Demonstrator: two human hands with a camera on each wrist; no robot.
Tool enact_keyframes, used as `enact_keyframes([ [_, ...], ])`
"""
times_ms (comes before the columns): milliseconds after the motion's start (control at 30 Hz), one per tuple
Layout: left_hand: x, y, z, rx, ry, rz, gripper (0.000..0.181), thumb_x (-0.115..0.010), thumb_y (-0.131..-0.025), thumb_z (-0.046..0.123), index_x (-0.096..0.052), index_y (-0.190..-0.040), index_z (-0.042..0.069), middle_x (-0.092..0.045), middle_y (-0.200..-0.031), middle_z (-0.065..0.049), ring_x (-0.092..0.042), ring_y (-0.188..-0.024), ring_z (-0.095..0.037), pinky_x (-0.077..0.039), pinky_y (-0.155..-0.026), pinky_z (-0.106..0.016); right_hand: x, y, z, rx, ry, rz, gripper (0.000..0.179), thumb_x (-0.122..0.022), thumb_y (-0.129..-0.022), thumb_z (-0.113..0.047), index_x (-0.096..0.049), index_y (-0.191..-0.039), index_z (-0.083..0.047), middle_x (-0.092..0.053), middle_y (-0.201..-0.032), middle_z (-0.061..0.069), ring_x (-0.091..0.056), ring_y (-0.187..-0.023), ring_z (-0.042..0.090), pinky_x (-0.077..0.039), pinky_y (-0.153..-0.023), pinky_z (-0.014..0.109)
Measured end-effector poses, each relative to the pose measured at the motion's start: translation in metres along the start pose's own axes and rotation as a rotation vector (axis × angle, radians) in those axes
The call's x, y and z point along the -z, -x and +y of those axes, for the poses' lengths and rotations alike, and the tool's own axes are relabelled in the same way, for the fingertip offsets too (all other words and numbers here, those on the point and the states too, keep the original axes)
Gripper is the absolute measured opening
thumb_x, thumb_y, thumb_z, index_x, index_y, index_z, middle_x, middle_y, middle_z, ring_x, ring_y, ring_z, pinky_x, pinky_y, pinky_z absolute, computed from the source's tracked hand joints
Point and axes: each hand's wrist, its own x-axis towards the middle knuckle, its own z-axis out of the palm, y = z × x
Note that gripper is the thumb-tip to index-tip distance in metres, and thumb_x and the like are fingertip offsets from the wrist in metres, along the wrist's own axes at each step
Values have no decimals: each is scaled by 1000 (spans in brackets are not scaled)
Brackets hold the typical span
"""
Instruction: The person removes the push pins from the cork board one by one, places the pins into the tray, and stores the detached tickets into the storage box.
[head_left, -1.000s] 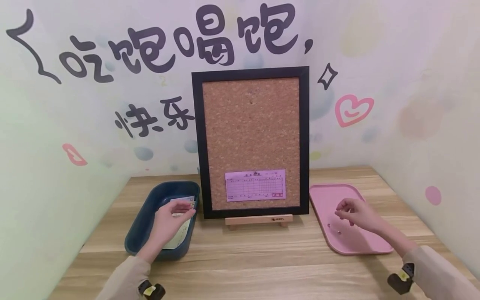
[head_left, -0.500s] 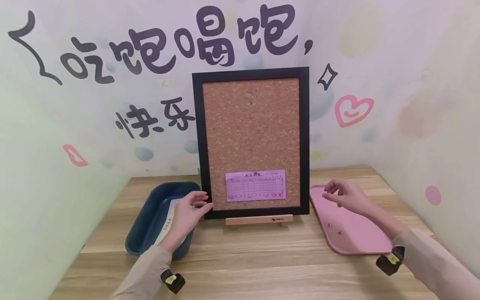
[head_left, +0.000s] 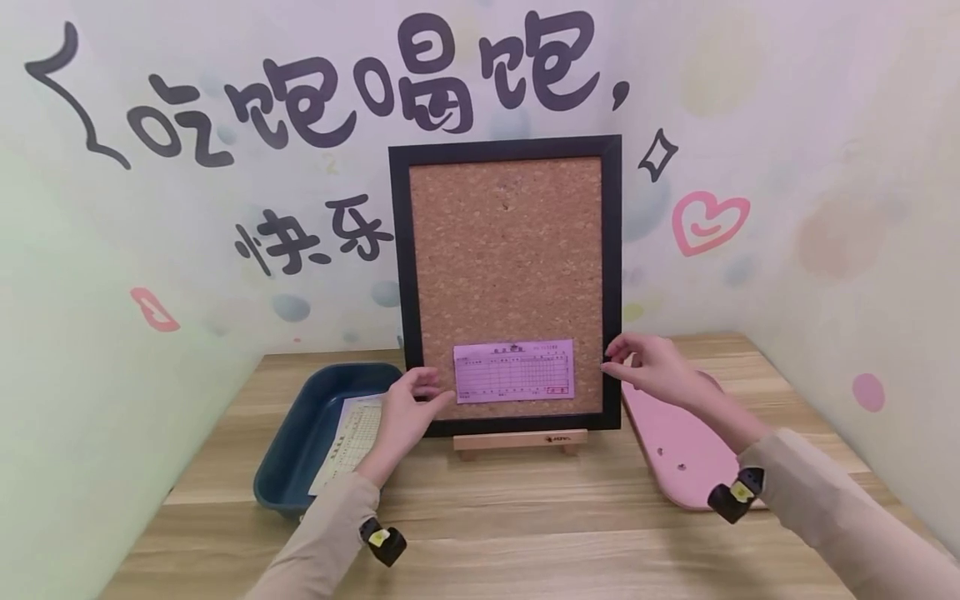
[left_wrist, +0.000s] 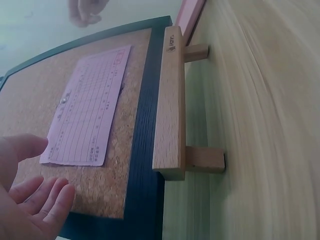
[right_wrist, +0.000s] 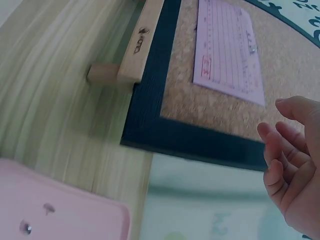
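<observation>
A purple receipt slip (head_left: 513, 371) hangs on the lower part of a black-framed cork board (head_left: 510, 250), with a small pin (left_wrist: 64, 100) at its top edge. My left hand (head_left: 408, 408) is just left of the slip, over the frame's lower left corner. Its fingers are loosely bent, and nothing shows between thumb and fingertips. On the other side, my right hand (head_left: 656, 371) overlaps the frame's right edge in the head view. In the right wrist view, its thumb and index finger stand apart with nothing between them.
A small wooden easel (head_left: 519, 440) supports the board. At the left, a dark blue bin (head_left: 281, 467) contains several paper slips (head_left: 348, 437). A pink tray (head_left: 701, 479) lies at the right with two small pins (head_left: 681, 467) in it. A wall stands close behind.
My left hand has moved right from over the blue bin to beside the slip. From over the pink tray, my right hand has come left and up to the frame's right edge.
</observation>
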Motion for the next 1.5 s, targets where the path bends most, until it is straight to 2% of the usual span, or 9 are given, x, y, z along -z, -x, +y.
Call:
enact_keyframes([
  [167,-7,-2,4,-10,20,0,34,-72,-75,5,-60,-106,-2,-64,-102,-16,-63,-88,-26,-51,-77,-37,-11,-13,-15,59,0,21,14,-66,-81,-10,-59,-89,-1,-60,-75,6,-48,-55,13,-42,-48,23],
  [400,-11,-5,4,19,16,8,34,-71,-76,5,-59,-106,-2,-63,-102,-16,-62,-90,-27,-51,-78,-35,-27,-26,-30,80,-27,7,16,-66,-81,-10,-60,-92,0,-61,-79,6,-55,-65,14,-47,-55,25],
  [633,-16,-7,5,0,28,44,33,-71,-75,3,-59,-105,-4,-64,-99,-17,-63,-88,-28,-51,-77,-36,-44,-38,-42,113,-7,42,16,-67,-81,-13,-62,-92,-3,-62,-78,4,-53,-63,12,-45,-54,25],
  [833,-19,-9,5,-1,42,55,32,-70,-74,1,-60,-104,-4,-65,-97,-18,-64,-87,-27,-52,-76,-35,-57,-44,-53,104,0,55,17,-68,-80,-15,-62,-91,-5,-62,-79,3,-52,-63,13,-44,-56,25],
  [1067,-21,-10,6,-13,50,57,30,-68,-74,-2,-60,-103,-6,-65,-97,-19,-64,-86,-29,-52,-74,-35,-68,-48,-56,83,-28,54,18,-67,-81,-15,-62,-94,-5,-62,-79,4,-53,-65,13,-45,-58,25],
  [1300,-23,-13,3,-2,31,77,27,-68,-74,-2,-62,-100,-4,-66,-92,-17,-64,-82,-27,-53,-73,-33,-79,-53,-51,79,-27,92,16,-68,-80,-13,-63,-94,-5,-62,-76,3,-52,-64,13,-44,-56,24],
  [1367,-23,-13,1,-11,28,85,25,-67,-74,-2,-62,-98,-4,-66,-89,-17,-64,-80,-26,-53,-73,-34,-81,-53,-50,79,-29,111,16,-68,-80,-13,-63,-93,-6,-62,-76,2,-51,-63,12,-44,-55,24],
  [1500,-23,-12,0,-92,38,109,20,-67,-74,0,-63,-92,-3,-65,-81,-14,-63,-72,-23,-53,-66,-31,-85,-54,-50,89,-25,156,15,-67,-80,-14,-63,-93,-7,-61,-73,1,-51,-61,12,-44,-54,24],
])
